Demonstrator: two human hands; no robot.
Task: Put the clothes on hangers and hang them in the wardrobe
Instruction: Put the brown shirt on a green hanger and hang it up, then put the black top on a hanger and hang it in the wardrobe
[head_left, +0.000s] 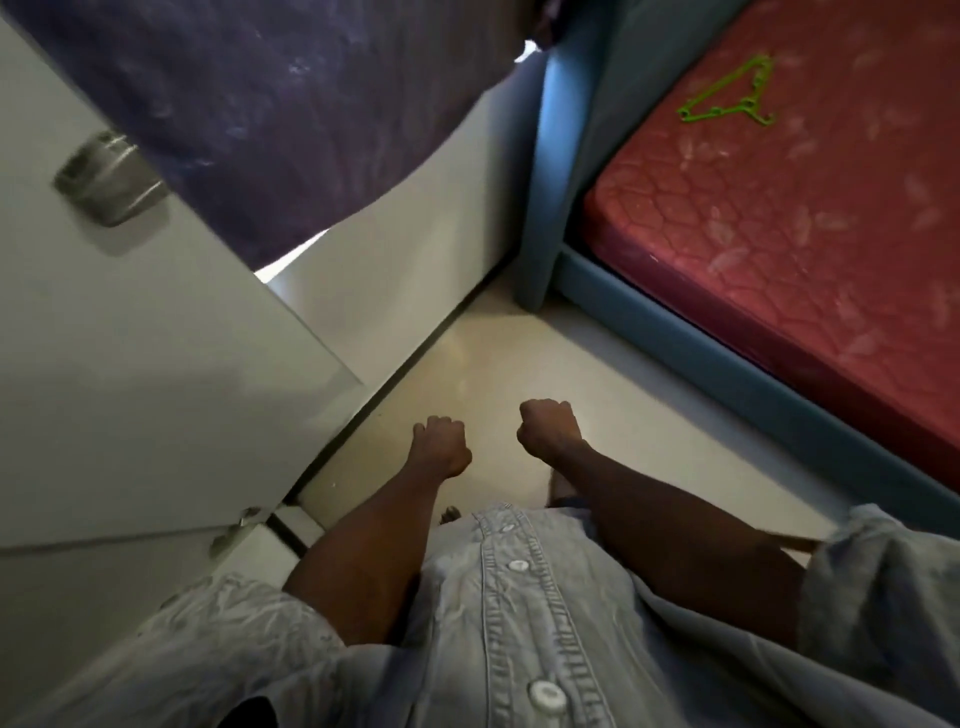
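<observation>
both fists are curled tight on nothing: the left hand (441, 446) and right hand (549, 427) hang side by side over the bare floor (467, 358) at six o'clock, free for the next item. at eleven o'clock a purple garment (249, 114) drapes in front of the white wardrobe door (130, 332), probably already hung, though its hanger is out of sight. a spare green hanger (727, 96) lies on the red mattress (805, 234) at two o'clock, well apart from both hands and likely wanted next.
</observation>
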